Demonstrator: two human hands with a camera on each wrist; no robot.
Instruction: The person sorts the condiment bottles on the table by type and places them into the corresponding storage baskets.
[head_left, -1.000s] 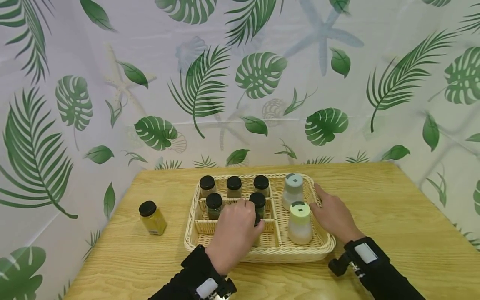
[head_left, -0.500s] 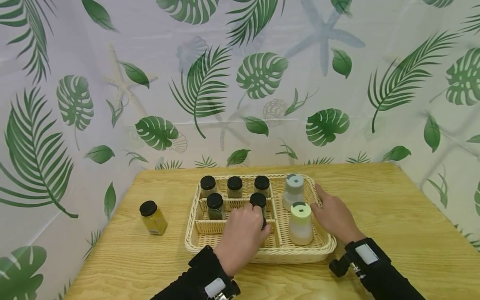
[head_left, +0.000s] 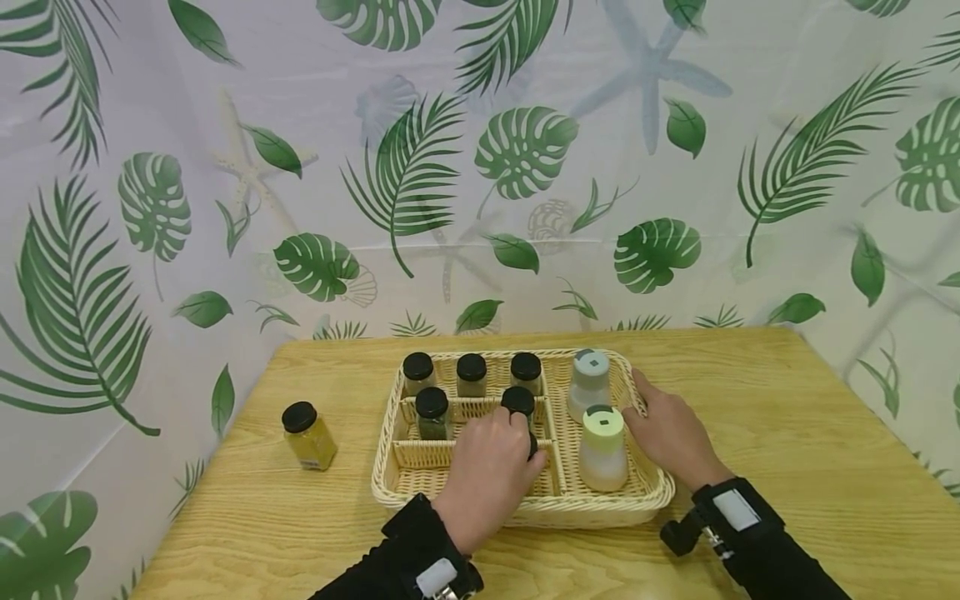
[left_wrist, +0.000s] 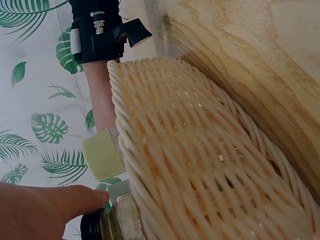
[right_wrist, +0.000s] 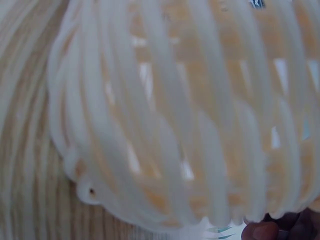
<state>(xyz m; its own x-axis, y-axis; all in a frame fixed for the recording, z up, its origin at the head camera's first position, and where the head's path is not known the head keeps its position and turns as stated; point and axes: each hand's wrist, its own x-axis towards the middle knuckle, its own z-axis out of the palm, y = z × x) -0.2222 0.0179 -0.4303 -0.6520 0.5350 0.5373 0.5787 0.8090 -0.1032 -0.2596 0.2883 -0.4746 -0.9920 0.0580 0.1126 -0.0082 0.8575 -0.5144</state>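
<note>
My left hand [head_left: 487,467] reaches over the near edge of a woven basket [head_left: 570,512] and holds a black-lidded glass jar [head_left: 533,446] by its lid, in the front compartment. In the left wrist view the thumb lies along the lid, and the jar's clear glass body [left_wrist: 127,220] shows beside the woven wall. My right hand [head_left: 671,429] grips the basket's right rim. Its fingertips [right_wrist: 262,231] show at the bottom of the right wrist view, under the wall. Two shakers, one grey-topped [head_left: 590,383] and one yellow-green-topped [head_left: 603,450], stand in the right-hand compartment.
Three black-lidded jars line the basket's back row, including a middle one [head_left: 472,375]. The middle row has a left jar [head_left: 432,414] and a right jar [head_left: 517,402]. A jar with yellow contents [head_left: 310,437] stands left of the basket on the wooden table [head_left: 247,517]. A leaf-patterned cloth [head_left: 450,167] hangs behind.
My left hand has shifted a little to the right with the jar, mostly in the first half second. My right hand stays on the basket rim.
</note>
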